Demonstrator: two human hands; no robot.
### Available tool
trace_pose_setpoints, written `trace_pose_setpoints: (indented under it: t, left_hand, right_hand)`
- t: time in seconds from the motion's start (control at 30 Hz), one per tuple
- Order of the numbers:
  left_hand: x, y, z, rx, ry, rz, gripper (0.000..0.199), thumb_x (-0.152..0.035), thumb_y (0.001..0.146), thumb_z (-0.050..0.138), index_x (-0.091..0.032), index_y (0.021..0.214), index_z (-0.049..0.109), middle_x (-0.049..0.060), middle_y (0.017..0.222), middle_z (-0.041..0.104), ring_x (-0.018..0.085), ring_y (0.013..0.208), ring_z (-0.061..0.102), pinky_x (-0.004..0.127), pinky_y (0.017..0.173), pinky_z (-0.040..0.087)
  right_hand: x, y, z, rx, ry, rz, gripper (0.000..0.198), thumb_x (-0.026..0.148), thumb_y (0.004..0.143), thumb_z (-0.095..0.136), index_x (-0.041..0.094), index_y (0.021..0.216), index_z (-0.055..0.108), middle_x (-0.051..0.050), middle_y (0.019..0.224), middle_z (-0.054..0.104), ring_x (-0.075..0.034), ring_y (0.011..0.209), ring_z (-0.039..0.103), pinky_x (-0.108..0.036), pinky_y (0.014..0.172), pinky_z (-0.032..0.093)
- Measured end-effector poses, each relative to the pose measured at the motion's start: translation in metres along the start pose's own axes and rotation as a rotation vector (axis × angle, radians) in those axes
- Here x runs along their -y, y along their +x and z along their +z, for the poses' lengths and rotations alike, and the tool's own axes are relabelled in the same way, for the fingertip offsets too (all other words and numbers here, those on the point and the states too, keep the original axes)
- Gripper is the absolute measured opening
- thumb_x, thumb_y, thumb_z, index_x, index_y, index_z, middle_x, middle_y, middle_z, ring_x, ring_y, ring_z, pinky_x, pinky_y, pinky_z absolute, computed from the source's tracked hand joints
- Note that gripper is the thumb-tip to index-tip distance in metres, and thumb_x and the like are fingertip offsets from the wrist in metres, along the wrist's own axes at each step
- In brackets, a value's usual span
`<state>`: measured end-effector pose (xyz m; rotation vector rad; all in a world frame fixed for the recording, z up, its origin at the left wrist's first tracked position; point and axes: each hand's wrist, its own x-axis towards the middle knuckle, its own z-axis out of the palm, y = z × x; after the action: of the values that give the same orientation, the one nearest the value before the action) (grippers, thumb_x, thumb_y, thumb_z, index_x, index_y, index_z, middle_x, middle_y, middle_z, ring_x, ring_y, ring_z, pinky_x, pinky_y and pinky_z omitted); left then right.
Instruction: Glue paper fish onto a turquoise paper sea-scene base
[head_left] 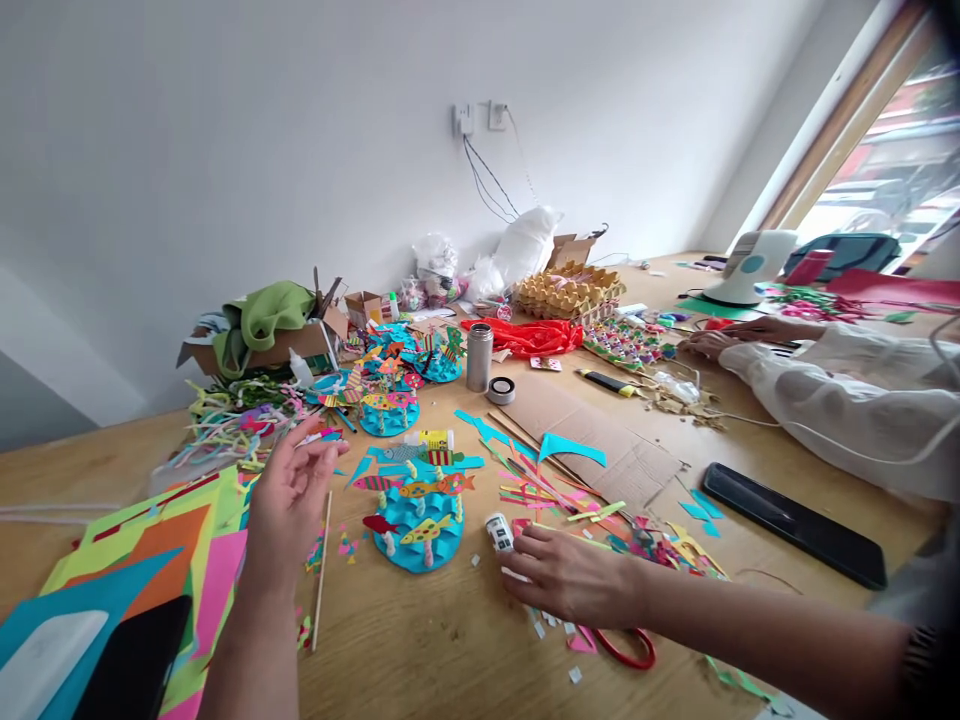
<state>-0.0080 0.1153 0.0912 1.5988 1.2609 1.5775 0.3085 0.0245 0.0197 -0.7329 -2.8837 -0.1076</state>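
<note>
My left hand is raised left of centre, fingers curled in toward the thumb. A small pink-and-blue bit shows at its fingertips; whether it is held or lies behind is unclear. Low over the table, my right hand has its fingers bent down and together beside a small white object resembling a toy van. Something whitish shows at those fingertips, too small to name. Between the hands stands a blue egg-carton piece with patterned paper fish on short posts. Red-handled scissors lie partly under my right forearm.
Coloured paper sheets and a black phone lie left, beside a thin wooden stick. Further back are a metal bottle, a tape roll and cardboard. Another person's hand is at right, beyond a dark phone.
</note>
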Motion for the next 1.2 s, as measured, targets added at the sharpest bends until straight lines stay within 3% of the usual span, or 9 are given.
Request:
trace_pose_setpoints:
  t: [0.13,0.3,0.43,0.57,0.8,1.2]
  left_hand:
    - [0.000,0.001,-0.004,-0.027,0.012,-0.010,0.057,-0.045,0.078,0.067,-0.022,0.128,0.054,0.005,0.087,0.070,0.024,0.097,0.068,0.042,0.096,0.050]
    - [0.002,0.001,-0.004,-0.016,0.022,-0.011,0.057,-0.045,0.079,0.067,-0.023,0.129,0.053,0.005,0.088,0.070,0.024,0.099,0.067,0.040,0.094,0.051]
    - [0.000,-0.001,-0.004,-0.005,0.045,-0.016,0.056,-0.046,0.079,0.067,-0.022,0.128,0.054,0.006,0.089,0.071,0.024,0.098,0.067,0.039,0.093,0.052]
    - [-0.004,-0.002,-0.005,-0.027,0.067,-0.021,0.057,-0.048,0.078,0.067,-0.022,0.127,0.054,0.005,0.088,0.071,0.024,0.097,0.067,0.037,0.090,0.053]
    - [-0.013,-0.003,-0.008,-0.045,0.085,-0.032,0.064,-0.052,0.076,0.066,-0.019,0.129,0.052,0.006,0.089,0.071,0.025,0.097,0.066,0.038,0.087,0.055]
    - [-0.010,-0.003,-0.008,-0.041,0.081,-0.028,0.062,-0.050,0.077,0.067,-0.021,0.130,0.053,0.005,0.088,0.070,0.024,0.099,0.066,0.036,0.089,0.054]
  right_hand:
    - [-0.016,-0.004,-0.003,-0.013,0.046,0.012,0.034,0.013,0.092,0.043,0.018,0.123,0.057,-0.013,0.109,0.063,-0.019,0.095,0.056,-0.035,0.082,0.045]
    - [-0.071,0.007,-0.005,-0.041,0.080,0.353,0.043,0.004,0.084,0.042,0.015,0.120,0.060,-0.014,0.112,0.062,-0.023,0.105,0.053,-0.039,0.089,0.043]
    - [-0.125,0.030,0.009,0.119,0.021,0.612,0.044,0.008,0.082,0.048,0.017,0.124,0.060,-0.015,0.123,0.058,-0.026,0.110,0.050,-0.040,0.090,0.040]
    - [-0.157,0.052,0.029,0.227,-0.032,0.655,0.049,0.008,0.078,0.053,0.018,0.126,0.058,-0.014,0.126,0.056,-0.028,0.112,0.047,-0.039,0.088,0.036]
    - [-0.164,0.058,0.041,0.249,-0.049,0.655,0.033,0.019,0.086,0.050,0.021,0.116,0.064,-0.012,0.117,0.061,-0.028,0.111,0.045,-0.038,0.088,0.031]
    - [-0.151,0.005,0.027,0.264,-0.015,0.673,0.030,0.011,0.079,0.052,0.022,0.099,0.071,-0.009,0.105,0.068,-0.026,0.109,0.048,-0.037,0.088,0.029]
